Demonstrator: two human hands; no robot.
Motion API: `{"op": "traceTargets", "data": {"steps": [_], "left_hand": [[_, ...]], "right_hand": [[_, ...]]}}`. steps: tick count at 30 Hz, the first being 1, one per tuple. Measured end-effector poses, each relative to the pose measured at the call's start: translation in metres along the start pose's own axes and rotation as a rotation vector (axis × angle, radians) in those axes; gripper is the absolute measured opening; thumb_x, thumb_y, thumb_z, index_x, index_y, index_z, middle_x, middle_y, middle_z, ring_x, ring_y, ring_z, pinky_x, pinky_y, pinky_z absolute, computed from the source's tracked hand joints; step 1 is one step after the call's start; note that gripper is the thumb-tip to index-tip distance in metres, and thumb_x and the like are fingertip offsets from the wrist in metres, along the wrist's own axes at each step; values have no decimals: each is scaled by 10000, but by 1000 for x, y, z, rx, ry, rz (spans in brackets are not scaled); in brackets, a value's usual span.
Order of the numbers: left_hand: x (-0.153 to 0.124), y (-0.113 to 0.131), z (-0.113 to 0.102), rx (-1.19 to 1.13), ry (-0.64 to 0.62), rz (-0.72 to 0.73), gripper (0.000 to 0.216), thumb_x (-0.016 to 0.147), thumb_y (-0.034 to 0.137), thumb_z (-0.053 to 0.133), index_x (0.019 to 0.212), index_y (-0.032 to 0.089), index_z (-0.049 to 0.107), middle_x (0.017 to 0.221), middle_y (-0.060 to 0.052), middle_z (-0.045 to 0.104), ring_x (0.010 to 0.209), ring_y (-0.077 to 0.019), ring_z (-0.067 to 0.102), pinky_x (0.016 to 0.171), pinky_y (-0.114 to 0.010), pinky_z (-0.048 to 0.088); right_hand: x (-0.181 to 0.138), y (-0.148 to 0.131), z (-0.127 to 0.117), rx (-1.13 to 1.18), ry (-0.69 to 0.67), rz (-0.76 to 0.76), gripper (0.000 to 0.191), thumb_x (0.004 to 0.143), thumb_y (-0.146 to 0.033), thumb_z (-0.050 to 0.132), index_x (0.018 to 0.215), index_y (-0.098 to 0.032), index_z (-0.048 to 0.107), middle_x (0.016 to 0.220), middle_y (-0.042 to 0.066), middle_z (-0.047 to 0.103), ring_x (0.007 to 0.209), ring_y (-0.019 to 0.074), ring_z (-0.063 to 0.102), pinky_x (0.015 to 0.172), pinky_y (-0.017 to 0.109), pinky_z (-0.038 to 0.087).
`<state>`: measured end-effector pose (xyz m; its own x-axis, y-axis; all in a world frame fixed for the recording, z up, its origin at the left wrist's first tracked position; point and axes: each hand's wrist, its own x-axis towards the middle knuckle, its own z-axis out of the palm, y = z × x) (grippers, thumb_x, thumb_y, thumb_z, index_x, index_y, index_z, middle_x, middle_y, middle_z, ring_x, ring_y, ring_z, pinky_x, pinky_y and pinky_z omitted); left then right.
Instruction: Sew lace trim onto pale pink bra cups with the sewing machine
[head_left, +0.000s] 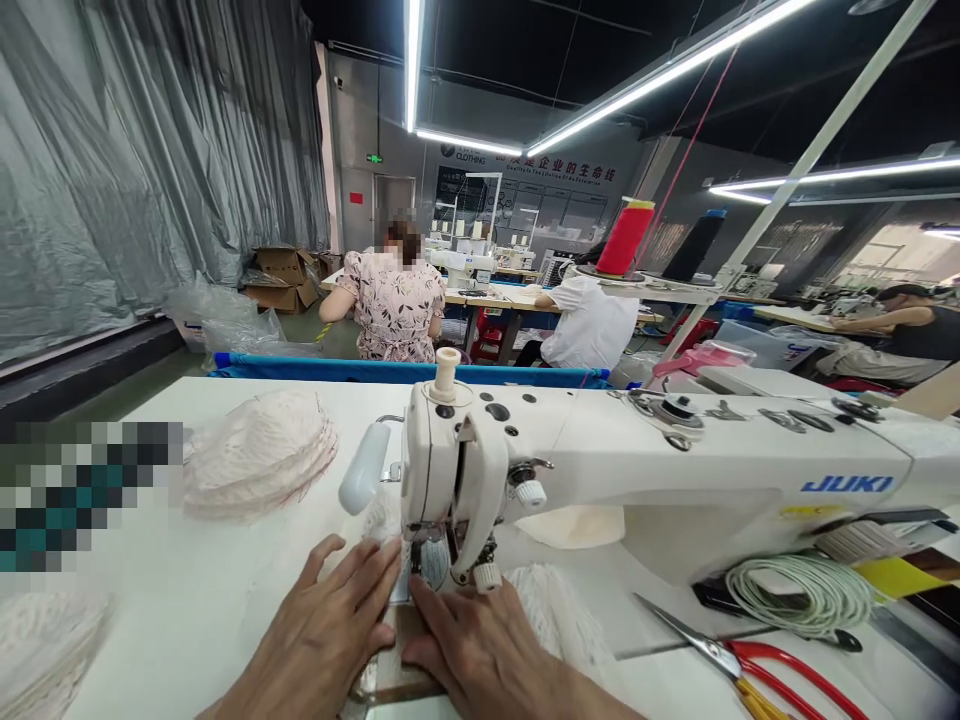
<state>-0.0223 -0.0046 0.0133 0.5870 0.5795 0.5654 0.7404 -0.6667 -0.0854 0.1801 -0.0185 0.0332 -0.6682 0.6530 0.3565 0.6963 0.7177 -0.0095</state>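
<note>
A white sewing machine [645,450] spans the table, its needle area low in the centre. My left hand [330,610] lies flat just left of the presser foot [416,555], fingers stretched out over white lacy fabric [384,515]. On the right side of the foot, my right hand [480,630] rests low, its index finger extended toward the needle; its other fingers are partly hidden by the machine head. Both thumbs sit near the machine's front plate. More white ruffled fabric [559,610] bunches right of my right hand.
Stacked white fabric pieces [259,455] lie at the left, with another pile [49,645] at the near left edge. Red-handled scissors [727,655] and a coil of pale cord [802,592] are at the right. Beyond a blue cloth edge [405,372], people sit at other machines.
</note>
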Motion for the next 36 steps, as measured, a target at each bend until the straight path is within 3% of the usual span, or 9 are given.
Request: {"op": "traceTargets", "data": {"steps": [5, 7, 10, 15, 18, 21, 24, 31, 36], "left_hand": [[-9, 24, -11, 75, -40, 15, 351, 857, 447, 559, 1077, 177, 609, 1093, -47, 665, 906, -193, 547, 846, -330, 326], [-13, 34, -15, 87, 23, 67, 359, 861, 498, 527, 985, 179, 634, 991, -49, 693, 812, -193, 552, 775, -320, 346], [-15, 35, -23, 19, 53, 93, 294, 924, 413, 446, 969, 183, 622, 936, -34, 700, 777, -177, 570, 752, -302, 351], [-8, 15, -39, -118, -82, 57, 258, 941, 374, 383, 978, 218, 586, 972, -28, 672, 900, -183, 587, 866, -328, 343], [-3, 9, -40, -174, -214, 47, 202, 902, 371, 480, 1017, 227, 562, 1034, -23, 647, 946, -183, 579, 881, -328, 336], [2, 8, -32, -197, -254, 58, 222, 870, 272, 522, 1087, 225, 529, 1109, -20, 615, 1017, -175, 559, 907, -326, 302], [7, 7, -20, -190, -188, -7, 225, 866, 221, 481, 1085, 225, 534, 1120, -15, 604, 1044, -175, 546, 942, -338, 276], [12, 0, -5, -223, -55, -36, 269, 926, 285, 339, 1051, 255, 575, 1086, -8, 633, 944, -197, 575, 922, -371, 303], [14, 4, -5, -244, 34, -28, 282, 947, 403, 369, 974, 253, 606, 1038, -3, 662, 913, -193, 584, 933, -372, 268]], "right_hand": [[-12, 9, -7, -156, 38, -77, 380, 945, -401, 440, 1126, -74, 512, 652, 26, 622, 527, 170, 561, 649, 336, 389], [-16, 12, -15, -175, 53, -25, 364, 964, -398, 385, 1077, -89, 541, 611, 11, 594, 487, 163, 529, 609, 332, 364], [-17, 6, -23, -88, 98, -27, 410, 997, -392, 252, 1015, -124, 562, 676, 26, 600, 524, 152, 524, 553, 310, 320], [-9, -6, -14, 82, 154, -197, 571, 978, -500, 144, 857, -152, 579, 848, 46, 630, 637, 155, 537, 559, 305, 321], [-8, -3, -7, 94, 161, -158, 525, 981, -482, 198, 876, -151, 593, 836, 44, 648, 642, 164, 539, 575, 316, 329], [-10, 4, -6, 41, 178, -94, 437, 989, -417, 253, 1002, -146, 596, 941, 72, 670, 663, 180, 556, 610, 341, 346], [-11, 10, -7, 0, 191, -54, 418, 977, -425, 299, 1088, -140, 583, 924, 92, 686, 670, 202, 567, 651, 367, 366], [-9, 16, -4, 31, 185, -28, 475, 969, -460, 296, 1165, -120, 564, 706, 89, 674, 742, 240, 588, 720, 386, 389], [-12, 16, -6, 91, 250, -72, 479, 958, -500, 301, 1020, -148, 620, 752, 76, 684, 684, 197, 563, 718, 364, 371]]}}
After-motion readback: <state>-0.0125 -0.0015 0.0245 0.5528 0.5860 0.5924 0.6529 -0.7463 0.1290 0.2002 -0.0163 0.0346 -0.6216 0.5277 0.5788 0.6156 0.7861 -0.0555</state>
